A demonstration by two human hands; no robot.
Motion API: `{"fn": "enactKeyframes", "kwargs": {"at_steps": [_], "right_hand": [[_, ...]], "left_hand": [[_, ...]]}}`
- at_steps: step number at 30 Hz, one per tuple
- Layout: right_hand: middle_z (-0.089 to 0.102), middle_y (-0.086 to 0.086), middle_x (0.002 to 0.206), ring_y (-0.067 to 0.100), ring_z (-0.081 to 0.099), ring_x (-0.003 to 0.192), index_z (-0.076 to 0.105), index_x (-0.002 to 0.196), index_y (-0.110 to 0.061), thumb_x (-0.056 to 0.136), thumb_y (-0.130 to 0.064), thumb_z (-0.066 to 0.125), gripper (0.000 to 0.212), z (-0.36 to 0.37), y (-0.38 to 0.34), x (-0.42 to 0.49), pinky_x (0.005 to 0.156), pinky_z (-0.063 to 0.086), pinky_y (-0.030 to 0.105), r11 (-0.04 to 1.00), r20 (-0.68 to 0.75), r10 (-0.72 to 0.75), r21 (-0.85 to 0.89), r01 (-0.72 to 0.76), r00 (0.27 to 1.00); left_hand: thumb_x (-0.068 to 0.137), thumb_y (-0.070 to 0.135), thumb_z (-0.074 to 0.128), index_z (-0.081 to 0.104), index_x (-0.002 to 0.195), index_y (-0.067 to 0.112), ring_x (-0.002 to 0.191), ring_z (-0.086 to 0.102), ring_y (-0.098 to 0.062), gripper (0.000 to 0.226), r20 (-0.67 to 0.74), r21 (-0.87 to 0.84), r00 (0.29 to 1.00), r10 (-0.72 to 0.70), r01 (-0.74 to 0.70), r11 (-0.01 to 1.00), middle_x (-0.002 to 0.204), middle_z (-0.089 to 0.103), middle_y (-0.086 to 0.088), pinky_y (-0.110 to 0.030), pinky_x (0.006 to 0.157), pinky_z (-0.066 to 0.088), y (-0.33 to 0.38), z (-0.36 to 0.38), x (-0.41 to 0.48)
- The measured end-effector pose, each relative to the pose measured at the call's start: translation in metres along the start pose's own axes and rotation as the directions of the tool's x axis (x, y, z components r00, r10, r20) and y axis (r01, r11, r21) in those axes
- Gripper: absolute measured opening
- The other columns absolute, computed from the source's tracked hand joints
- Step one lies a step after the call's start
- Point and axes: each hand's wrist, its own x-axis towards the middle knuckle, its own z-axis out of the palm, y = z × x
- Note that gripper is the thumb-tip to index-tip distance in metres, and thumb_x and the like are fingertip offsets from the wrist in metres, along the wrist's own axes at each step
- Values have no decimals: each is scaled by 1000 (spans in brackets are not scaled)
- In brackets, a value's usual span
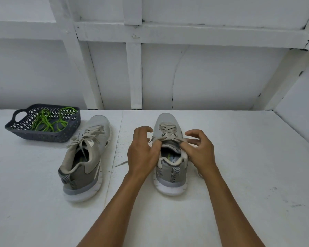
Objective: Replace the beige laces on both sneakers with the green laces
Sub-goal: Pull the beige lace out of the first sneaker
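Note:
Two grey sneakers stand on the white table, toes pointing away from me. The right sneaker (pixel 169 157) sits between my hands, its beige lace (pixel 168 130) still threaded. My left hand (pixel 143 150) pinches the lace at the shoe's top left eyelets. My right hand (pixel 198 148) pinches the same lace on the right side of the tongue. The left sneaker (pixel 84 157) stands apart, with its beige lace (pixel 86 138) loose and untied. Green laces (pixel 48 120) lie tangled in a dark grey basket (pixel 43 136) at the far left.
A white panelled wall (pixel 168 77) rises right behind the table's back edge. A seam (pixel 114 157) runs down the tabletop between the two sneakers. A loose lace end (pixel 121 164) lies on the table left of my left wrist.

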Motion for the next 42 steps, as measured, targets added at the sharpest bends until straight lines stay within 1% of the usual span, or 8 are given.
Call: {"fn": "enactKeyframes", "kwargs": {"at_steps": [4, 9, 13, 19, 24, 28, 35, 42], "right_hand": [[64, -10, 94, 9, 60, 97, 61, 85, -24, 76, -13, 75, 20, -1, -1, 2, 77, 50, 29, 975, 57, -145, -160, 153, 988], [60, -10, 92, 11, 52, 94, 60, 87, -26, 85, -31, 74, 15, -1, -6, 2, 76, 41, 19, 886, 130, -309, -322, 334, 942], [54, -10, 81, 13, 49, 83, 56, 83, -22, 90, -37, 67, 20, 3, -14, 1, 66, 41, 25, 794, 104, -390, -465, 392, 915], [52, -8, 76, 18, 48, 73, 44, 85, -22, 100, -43, 45, 26, -2, -36, 8, 58, 33, 32, 551, 335, -316, -696, 459, 888], [64, 2, 89, 22, 44, 70, 42, 96, -20, 105, -34, 31, 20, -1, -48, 11, 61, 30, 33, 411, 400, -221, -789, 456, 890], [66, 4, 92, 22, 45, 71, 52, 105, -16, 105, -32, 31, 27, -4, -43, 9, 62, 31, 32, 454, 330, -207, -802, 389, 921], [57, 1, 77, 24, 49, 69, 50, 90, -17, 105, -32, 37, 25, -9, -29, 10, 58, 30, 31, 590, 262, -180, -742, 317, 948], [49, -6, 67, 23, 51, 69, 45, 85, -19, 104, -37, 39, 27, -10, -28, 14, 55, 29, 31, 640, 296, -137, -702, 313, 945]], "left_hand": [[83, 26, 67, 59, 94, 26, 76, 56, -12, 14, 65, 99, 993, 103, -109, 989, 98, 55, 10, -26, 62, 41, -4, -6, 5], [86, 37, 67, 55, 103, 23, 79, 54, -13, 25, 117, 167, 973, 199, -217, 962, 96, 53, 9, -30, 63, 43, 3, -10, 11], [96, 44, 53, 46, 90, 22, 75, 57, -22, 23, 194, 315, 958, 210, -263, 912, 90, 58, 3, -33, 63, 44, 17, -7, 18], [101, 50, 37, 42, 89, 19, 75, 61, -32, 34, 344, 593, 909, 236, -405, 696, 85, 63, -4, -32, 58, 38, 25, -10, 34], [103, 40, 36, 44, 84, 19, 70, 53, -33, 30, 359, 521, 916, 180, -356, 776, 83, 65, -9, -34, 58, 33, 23, -13, 36], [102, 40, 40, 43, 78, 19, 70, 51, -35, 33, 300, 423, 942, 151, -273, 864, 76, 62, -9, -34, 58, 33, 17, -13, 32], [101, 35, 46, 36, 62, 22, 59, 46, -28, 42, 197, 299, 977, 80, -137, 944, 55, 45, 3, -32, 52, 25, 4, -10, 27], [102, 33, 48, 38, 59, 22, 57, 41, -16, 45, 237, 189, 971, 13, -59, 980, 55, 44, 5, -31, 52, 27, 12, -12, 27]]}}
